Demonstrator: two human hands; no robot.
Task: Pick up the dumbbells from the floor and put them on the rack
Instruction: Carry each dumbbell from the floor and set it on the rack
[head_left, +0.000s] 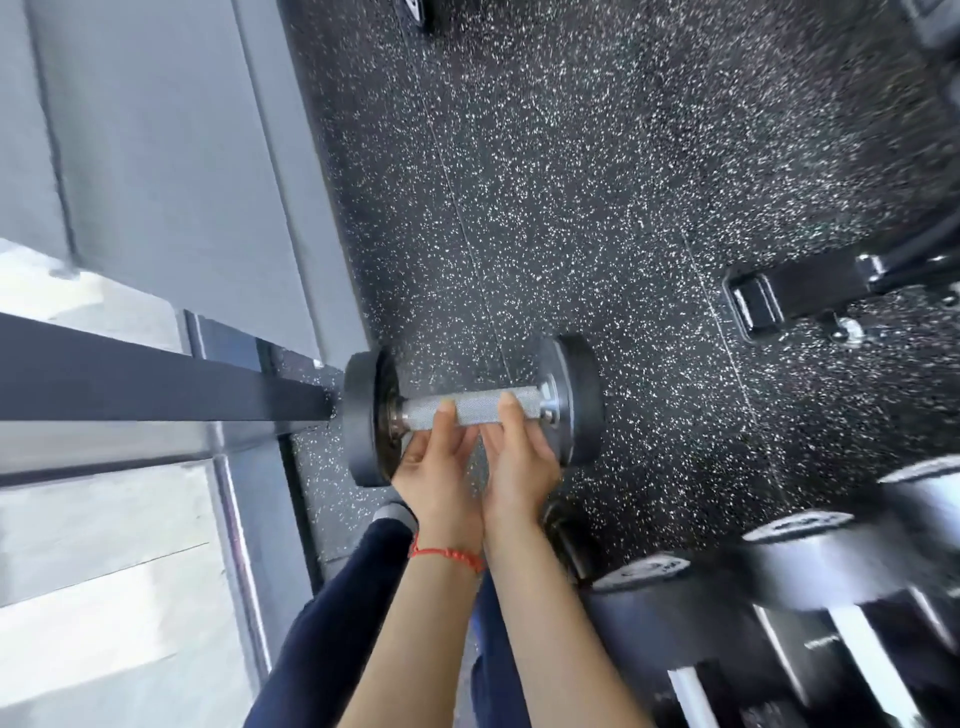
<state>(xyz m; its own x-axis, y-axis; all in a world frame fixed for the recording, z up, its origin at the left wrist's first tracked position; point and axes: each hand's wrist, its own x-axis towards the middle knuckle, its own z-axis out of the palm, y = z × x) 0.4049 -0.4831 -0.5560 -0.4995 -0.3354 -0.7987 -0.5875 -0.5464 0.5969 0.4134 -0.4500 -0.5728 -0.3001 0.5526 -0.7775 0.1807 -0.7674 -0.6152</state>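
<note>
A black dumbbell (571, 400) with a knurled silver handle is held level above the speckled floor. My left hand (436, 467) and my right hand (519, 457) both grip the handle from below, side by side, thumbs wrapped over the top. A red string bracelet circles my left wrist. The rack (852, 644) with several dumbbells on white cradles is at the lower right, to the right of my arms.
A grey wall (171, 171) and a dark window frame bar (156, 374) run along the left. The black speckled rubber floor (571, 182) spreads ahead. A black machine foot (769, 301) sits on the floor at the right. My dark-trousered leg (337, 623) is below.
</note>
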